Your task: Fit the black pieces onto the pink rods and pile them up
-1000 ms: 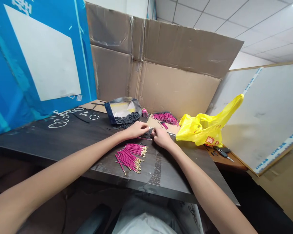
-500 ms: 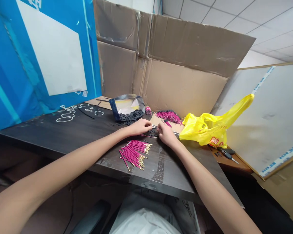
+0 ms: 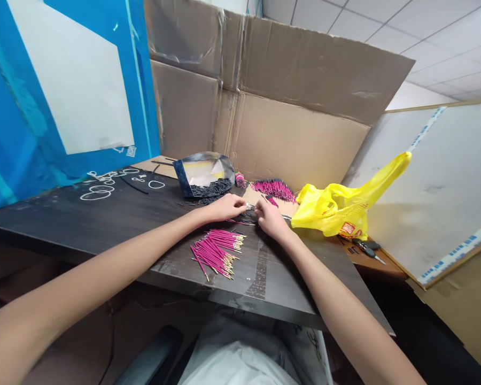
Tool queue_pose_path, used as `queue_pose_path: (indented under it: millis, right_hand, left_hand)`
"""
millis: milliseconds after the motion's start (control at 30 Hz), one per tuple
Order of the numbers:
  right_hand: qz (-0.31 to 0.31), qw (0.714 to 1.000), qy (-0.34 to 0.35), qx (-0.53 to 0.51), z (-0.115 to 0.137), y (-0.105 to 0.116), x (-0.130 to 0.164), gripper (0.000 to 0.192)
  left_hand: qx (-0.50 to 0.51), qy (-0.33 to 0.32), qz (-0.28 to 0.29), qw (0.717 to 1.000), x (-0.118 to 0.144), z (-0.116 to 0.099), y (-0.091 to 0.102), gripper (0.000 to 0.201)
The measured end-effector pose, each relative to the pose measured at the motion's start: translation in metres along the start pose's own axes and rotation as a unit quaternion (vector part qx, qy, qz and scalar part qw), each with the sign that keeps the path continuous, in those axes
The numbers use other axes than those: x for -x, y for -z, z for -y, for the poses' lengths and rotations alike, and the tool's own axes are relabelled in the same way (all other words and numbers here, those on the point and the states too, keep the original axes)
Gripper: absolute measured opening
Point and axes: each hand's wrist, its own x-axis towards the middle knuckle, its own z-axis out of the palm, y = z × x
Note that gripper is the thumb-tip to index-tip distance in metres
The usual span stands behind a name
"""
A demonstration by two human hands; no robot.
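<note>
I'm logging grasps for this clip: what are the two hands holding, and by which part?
Left hand and right hand meet fingertip to fingertip over small dark pieces; what they pinch, and where, is too small to tell.

Magenta pins (image 3: pixel 214 252) with gold tips; dark wood-grain worktop (image 3: pixel 104 224); yellow bag (image 3: pixel 336 211); blue-and-white board (image 3: pixel 64 80); brown cardboard (image 3: pixel 288 107).
</note>
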Motion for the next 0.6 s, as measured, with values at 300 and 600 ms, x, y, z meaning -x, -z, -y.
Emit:
queue_pose_path:
  millis: [300,600]
  right_hand:
    - [0.013,1.000,0.020,0.011,0.0034,0.0015,0.0006,0.015]
    - [0.002,0.999,-0.008,0.036,0.0062,0.0019,0.0001,0.008]
  left_hand:
    - [0.003,-0.009,0.012,1.000,0.0023,0.0013,0.0033,0.034]
    - [-0.007,-0.002,0.026,1.000,0.0044,-0.0046,0.0076,0.034]
